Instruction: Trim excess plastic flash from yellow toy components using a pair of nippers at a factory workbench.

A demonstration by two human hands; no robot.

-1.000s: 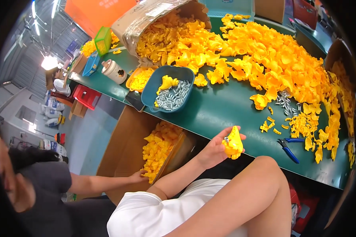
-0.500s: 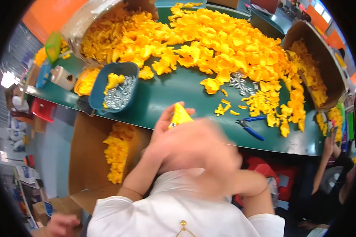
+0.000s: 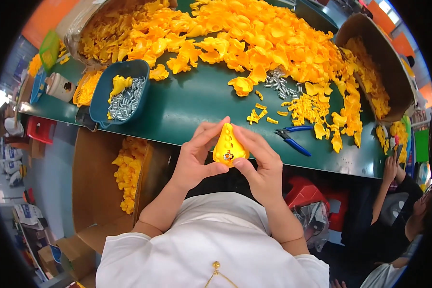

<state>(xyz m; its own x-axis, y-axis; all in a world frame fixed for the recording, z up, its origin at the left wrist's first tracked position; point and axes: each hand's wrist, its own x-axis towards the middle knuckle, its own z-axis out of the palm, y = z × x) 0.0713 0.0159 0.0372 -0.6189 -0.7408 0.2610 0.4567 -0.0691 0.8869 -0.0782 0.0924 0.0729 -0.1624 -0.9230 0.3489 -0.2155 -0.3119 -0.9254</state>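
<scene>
Between my two hands, just off the table's near edge, is a yellow pear-shaped plastic part (image 3: 230, 146) with a small metal piece set in its wide lower end. My left hand (image 3: 197, 156) grips its left side, thumb at the bottom. From the right, my right hand (image 3: 260, 158) presses it with thumb and fingers, the fingertips of both hands meeting near the narrow top. Blue-handled cutting pliers (image 3: 293, 140) lie on the table to the right. Close to them are small yellow scraps (image 3: 259, 114) and loose silver metal cylinders (image 3: 279, 84).
A large heap of yellow plastic parts (image 3: 264, 38) covers the green table's (image 3: 177, 113) far side. A blue basin (image 3: 96, 98) holds metal cylinders and a yellow part. Cardboard boxes (image 3: 393, 62) stand at right, far left and below the table edge. Another person's hand (image 3: 390, 169) is at right.
My right hand, blurred over my left before, has come to the right side of the yellow part. Both hands now hold it, with its metal-bearing end in plain sight. The view has shifted slightly.
</scene>
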